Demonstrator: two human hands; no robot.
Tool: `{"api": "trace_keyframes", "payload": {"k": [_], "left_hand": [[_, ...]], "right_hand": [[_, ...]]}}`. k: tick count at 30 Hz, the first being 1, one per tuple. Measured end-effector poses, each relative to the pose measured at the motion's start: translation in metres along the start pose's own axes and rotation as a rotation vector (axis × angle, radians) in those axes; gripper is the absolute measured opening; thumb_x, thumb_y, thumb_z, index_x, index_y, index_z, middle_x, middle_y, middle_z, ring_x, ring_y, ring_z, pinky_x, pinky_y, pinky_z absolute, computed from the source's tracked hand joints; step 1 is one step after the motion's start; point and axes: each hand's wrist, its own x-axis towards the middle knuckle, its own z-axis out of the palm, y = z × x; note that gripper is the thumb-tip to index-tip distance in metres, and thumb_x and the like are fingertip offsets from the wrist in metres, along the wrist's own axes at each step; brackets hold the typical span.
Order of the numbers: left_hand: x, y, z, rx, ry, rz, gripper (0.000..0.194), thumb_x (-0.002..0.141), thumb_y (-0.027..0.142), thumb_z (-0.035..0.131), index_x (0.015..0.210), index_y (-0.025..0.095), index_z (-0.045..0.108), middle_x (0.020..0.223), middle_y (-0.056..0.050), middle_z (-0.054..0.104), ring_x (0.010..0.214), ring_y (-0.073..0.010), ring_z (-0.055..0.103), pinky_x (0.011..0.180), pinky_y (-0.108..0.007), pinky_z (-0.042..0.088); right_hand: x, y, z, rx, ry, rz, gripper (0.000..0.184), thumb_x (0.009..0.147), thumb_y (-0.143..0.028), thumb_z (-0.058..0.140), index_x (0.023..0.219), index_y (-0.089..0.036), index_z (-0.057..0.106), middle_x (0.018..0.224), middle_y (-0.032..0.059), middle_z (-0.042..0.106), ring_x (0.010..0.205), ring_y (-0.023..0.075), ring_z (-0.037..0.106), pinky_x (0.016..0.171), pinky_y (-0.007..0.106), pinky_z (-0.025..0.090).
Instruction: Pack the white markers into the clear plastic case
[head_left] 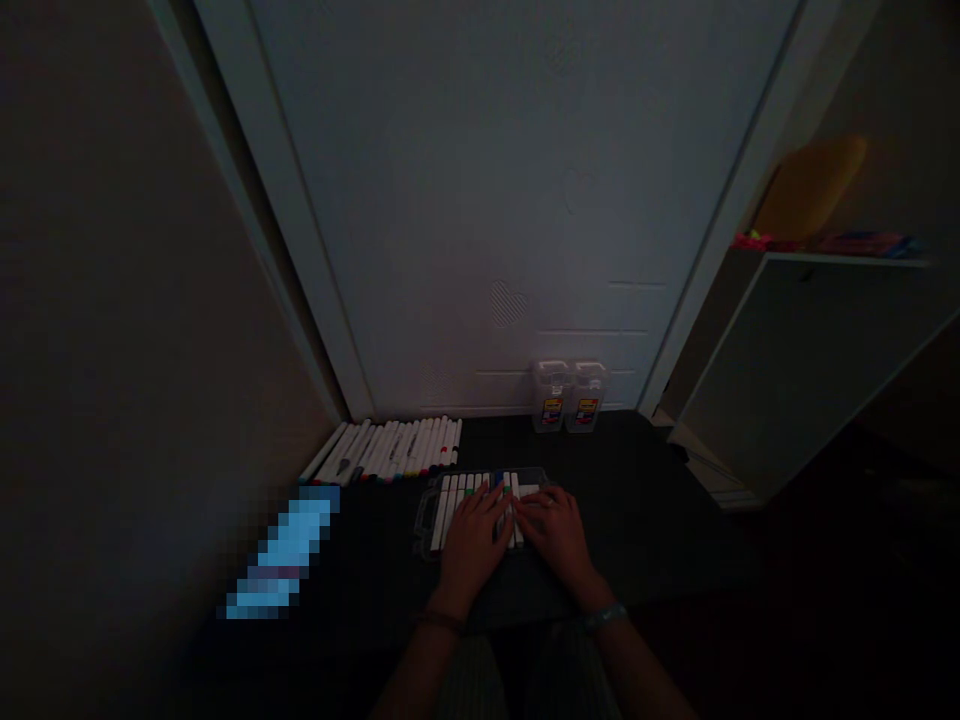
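Note:
Low in the head view, a clear plastic case [425,522] lies open on the dark surface with a row of white markers [448,500] inside. Several of their ends show green or blue. My left hand [475,535] rests over the middle of the row, fingers stretched forward and apart. From the right, my right hand [559,530] reaches over the case, its outstretched fingertips touching the rightmost markers close to my left fingers. No marker is visibly gripped in either hand. Both hands cover the near part of the case, and dim light blurs the fingertips.
More white markers [397,448] with coloured ends lie side by side at the back left of the dark table [637,500]. Two clear plastic boxes [553,395] stand against the pale door. A bright pixelated patch is at left; a cabinet [810,350] stands at right.

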Motion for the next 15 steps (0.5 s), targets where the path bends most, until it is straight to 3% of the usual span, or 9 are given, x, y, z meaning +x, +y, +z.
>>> {"api": "trace_keyframes", "payload": {"k": [15], "left_hand": [[-0.0002,-0.0006,0.0012,-0.008,-0.008,-0.008,0.036,0.089,0.028,0.045,0.123,0.026,0.055,0.132,-0.003,0.053,0.128,-0.0248,0.04,0.104,-0.047,0.034]], "right_hand": [[0.0008,0.0006,0.0024,0.003,0.0,0.007,0.021,0.087,-0.03,0.057,0.105,-0.037,0.066,0.104,-0.0023,0.066,0.103,0.0216,0.047,0.087,0.036,0.034]]}}
